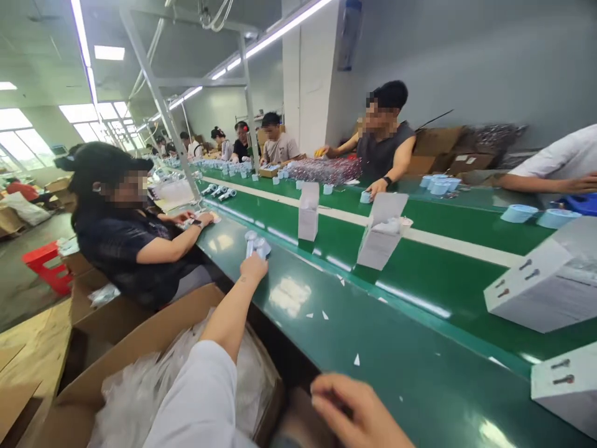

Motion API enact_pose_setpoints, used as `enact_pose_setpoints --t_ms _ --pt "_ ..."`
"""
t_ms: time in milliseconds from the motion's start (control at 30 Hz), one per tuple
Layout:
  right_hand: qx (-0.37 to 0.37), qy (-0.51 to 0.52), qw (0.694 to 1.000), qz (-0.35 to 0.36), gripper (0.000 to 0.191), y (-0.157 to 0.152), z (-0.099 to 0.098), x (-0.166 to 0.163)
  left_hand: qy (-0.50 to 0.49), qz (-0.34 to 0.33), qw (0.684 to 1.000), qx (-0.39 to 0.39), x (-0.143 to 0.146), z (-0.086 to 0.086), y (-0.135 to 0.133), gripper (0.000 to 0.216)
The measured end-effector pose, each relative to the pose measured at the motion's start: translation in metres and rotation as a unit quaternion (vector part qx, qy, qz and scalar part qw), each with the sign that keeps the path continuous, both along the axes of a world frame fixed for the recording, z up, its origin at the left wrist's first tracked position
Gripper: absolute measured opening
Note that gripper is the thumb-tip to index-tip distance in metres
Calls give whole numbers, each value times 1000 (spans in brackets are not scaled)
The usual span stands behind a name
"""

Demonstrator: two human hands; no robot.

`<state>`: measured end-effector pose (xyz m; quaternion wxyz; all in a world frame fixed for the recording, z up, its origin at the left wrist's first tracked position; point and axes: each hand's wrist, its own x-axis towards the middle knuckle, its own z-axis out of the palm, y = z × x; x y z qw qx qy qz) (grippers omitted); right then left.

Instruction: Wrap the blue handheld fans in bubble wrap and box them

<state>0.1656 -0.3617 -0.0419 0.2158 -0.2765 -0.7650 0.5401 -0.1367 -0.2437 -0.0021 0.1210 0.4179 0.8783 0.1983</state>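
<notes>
My left hand (254,269) reaches out over the near green worktop, its fingers closed around the handle end of pale grey round-headed devices (259,245). They look like small handheld fans in clear wrapping, but I cannot be sure of their kind. My right hand (352,404) is low in front of me by the worktop's near edge. Its fingers are loosely bent with a gap to the thumb, and nothing shows in them. Small white paper scraps (357,359) lie on the worktop (396,373) beyond it.
White boxes (536,283) stand on the green conveyor belt (420,286), some with open flaps. A carton of clear plastic bags (135,389) is below my left arm. A co-worker (125,230) sits at left; others work across the belt, near pale blue cups (438,183).
</notes>
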Motion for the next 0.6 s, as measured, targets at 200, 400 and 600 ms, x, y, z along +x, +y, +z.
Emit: enact_pose_setpoints --t_ms 200,400,600 --pt "-436 177 864 -177 28 31 8 -85 -199 -26 975 94 50 -35 -100 44" --pt "-518 130 828 -170 12 -1 -12 -130 -390 -5 910 143 24 -93 -226 37" --pt "-510 53 856 -61 28 -27 -37 -98 -278 177 938 107 -38 -152 -238 17"
